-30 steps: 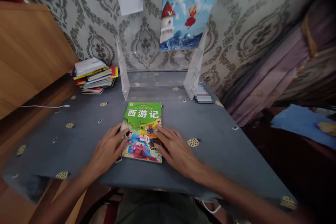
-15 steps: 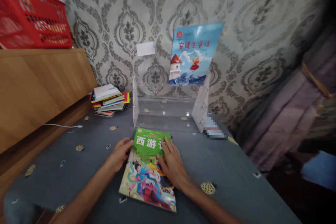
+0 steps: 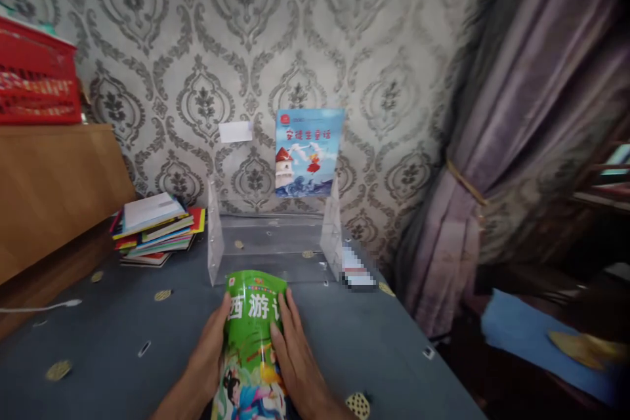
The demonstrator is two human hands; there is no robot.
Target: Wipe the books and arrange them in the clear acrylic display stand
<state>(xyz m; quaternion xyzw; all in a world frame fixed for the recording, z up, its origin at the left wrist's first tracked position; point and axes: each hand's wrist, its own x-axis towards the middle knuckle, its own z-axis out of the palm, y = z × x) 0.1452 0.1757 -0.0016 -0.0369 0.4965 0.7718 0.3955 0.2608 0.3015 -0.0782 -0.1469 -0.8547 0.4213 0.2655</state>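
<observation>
Grey-clothed table (image 3: 123, 328) w/ clear acrylic stand (image 3: 268, 246) at wall. Left hand (image 3: 209, 357) & right hand (image 3: 295, 357) grasp green book (image 3: 251, 335) by its sides, lifted, just before stand. Looks mid-carry; next needs book upright, slotted btwn stand's side walls.

The bottom edge of the picture cut off the lower part of the green book (image 3: 252, 348), and both arms too. The right hand (image 3: 295, 361) covered part of the book's title. A small thing (image 3: 358, 272) on the desk (image 3: 98, 354), near the middle, was blurred into squares. The red basket (image 3: 34, 72) at the upper left was cut by the left edge. The right side was smeared and dark.
</observation>
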